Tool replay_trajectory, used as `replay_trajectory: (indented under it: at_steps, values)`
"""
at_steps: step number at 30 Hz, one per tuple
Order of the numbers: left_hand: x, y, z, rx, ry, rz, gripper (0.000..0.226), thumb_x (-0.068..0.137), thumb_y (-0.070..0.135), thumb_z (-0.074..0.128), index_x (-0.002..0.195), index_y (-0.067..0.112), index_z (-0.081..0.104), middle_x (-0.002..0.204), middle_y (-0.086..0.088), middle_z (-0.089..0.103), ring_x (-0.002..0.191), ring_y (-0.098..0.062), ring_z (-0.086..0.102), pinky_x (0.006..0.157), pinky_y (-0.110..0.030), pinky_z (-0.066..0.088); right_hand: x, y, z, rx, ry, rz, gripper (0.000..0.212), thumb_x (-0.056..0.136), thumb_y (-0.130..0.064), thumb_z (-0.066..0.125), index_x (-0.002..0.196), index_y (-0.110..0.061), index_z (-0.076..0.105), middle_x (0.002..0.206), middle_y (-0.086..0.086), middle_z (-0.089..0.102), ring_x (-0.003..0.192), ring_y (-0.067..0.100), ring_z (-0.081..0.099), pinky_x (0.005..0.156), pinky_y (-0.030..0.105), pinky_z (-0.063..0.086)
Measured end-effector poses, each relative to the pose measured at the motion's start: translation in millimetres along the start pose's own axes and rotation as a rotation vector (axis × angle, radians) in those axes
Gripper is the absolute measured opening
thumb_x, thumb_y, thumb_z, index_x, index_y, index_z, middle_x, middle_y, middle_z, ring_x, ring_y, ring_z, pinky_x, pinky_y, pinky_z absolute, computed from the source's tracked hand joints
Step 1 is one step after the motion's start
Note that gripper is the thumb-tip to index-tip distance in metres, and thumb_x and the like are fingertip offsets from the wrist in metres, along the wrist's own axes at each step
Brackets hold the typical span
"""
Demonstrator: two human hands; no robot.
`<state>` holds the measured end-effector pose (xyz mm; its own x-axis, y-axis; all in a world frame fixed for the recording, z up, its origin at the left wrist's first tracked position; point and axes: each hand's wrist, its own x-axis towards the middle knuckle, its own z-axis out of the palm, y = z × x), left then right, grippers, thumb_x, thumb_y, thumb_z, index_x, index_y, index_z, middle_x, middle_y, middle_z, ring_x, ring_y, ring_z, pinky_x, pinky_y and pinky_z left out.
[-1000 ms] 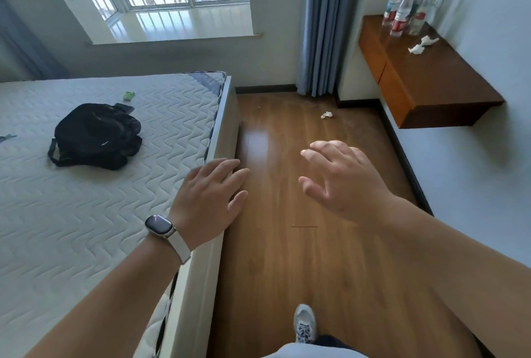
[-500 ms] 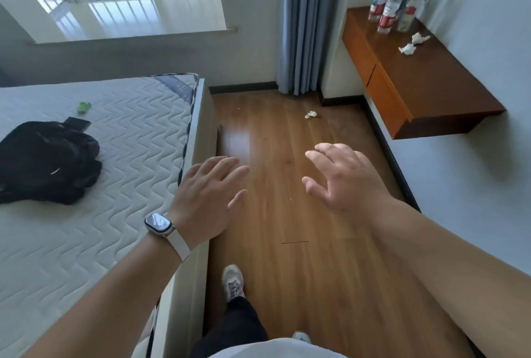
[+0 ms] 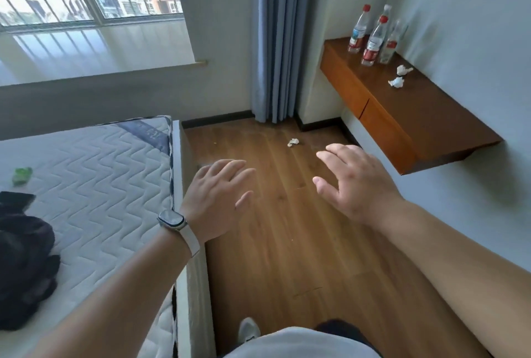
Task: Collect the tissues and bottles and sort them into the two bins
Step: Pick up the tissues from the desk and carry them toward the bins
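Several clear plastic bottles (image 3: 372, 41) with red labels stand at the far end of a wall-mounted wooden shelf (image 3: 425, 116). Two crumpled white tissues (image 3: 398, 82) lie on the shelf just in front of them. Another crumpled tissue (image 3: 293, 142) lies on the wooden floor near the curtain. My left hand (image 3: 218, 196), with a watch on its wrist, hovers open beside the bed's edge. My right hand (image 3: 353, 179) is held out open over the floor, below and left of the shelf. Neither hand holds anything. No bins are in view.
A bed with a white quilted mattress (image 3: 94, 185) fills the left side, with a black bag (image 3: 23, 263) and a small green object (image 3: 21, 175) on it. A blue curtain (image 3: 277, 41) hangs by the window. Wooden floor (image 3: 287, 242) runs between bed and shelf.
I have walked forward along the bed and the view has tilted up. The shelf, bottles and floor tissue look nearer, the bag has slid left. Both hands stay open and empty.
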<state>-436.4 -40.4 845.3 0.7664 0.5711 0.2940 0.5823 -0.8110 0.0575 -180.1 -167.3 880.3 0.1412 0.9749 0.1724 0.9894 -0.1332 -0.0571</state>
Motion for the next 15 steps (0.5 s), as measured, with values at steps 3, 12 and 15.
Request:
replay_trajectory:
  at_steps: [3, 12, 15]
  values:
    - [29, -24, 5, -0.044, -0.009, 0.037, 0.037, 0.093, 0.04, 0.053, 0.127, 0.026, 0.054, 0.134, 0.003, 0.055, 0.127, -0.021, 0.048, 0.099, -0.042, 0.042, 25, -2, 5, 0.012, 0.002, 0.053, 0.056, 0.092, -0.051, 0.038, 0.13, -0.015, 0.055, 0.134, 0.006, 0.054, 0.122, 0.026, 0.049, 0.095, 0.045, 0.045]
    - [131, -53, 45, -0.115, -0.065, 0.114, 0.041, 0.09, 0.042, 0.051, 0.128, 0.026, 0.056, 0.135, 0.003, 0.056, 0.127, -0.021, 0.048, 0.098, -0.044, 0.043, 93, 49, 23, 0.019, 0.008, 0.192, 0.055, 0.092, -0.051, 0.038, 0.129, -0.014, 0.056, 0.132, 0.006, 0.055, 0.12, 0.026, 0.05, 0.093, 0.045, 0.047]
    - [170, -59, 63, -0.111, -0.073, 0.129, 0.041, 0.089, 0.041, 0.053, 0.126, 0.025, 0.058, 0.133, 0.003, 0.057, 0.125, -0.023, 0.051, 0.096, -0.043, 0.044, 124, 82, 36, 0.027, -0.001, 0.208, 0.056, 0.092, -0.051, 0.037, 0.128, -0.013, 0.056, 0.132, 0.007, 0.055, 0.121, 0.027, 0.05, 0.095, 0.045, 0.047]
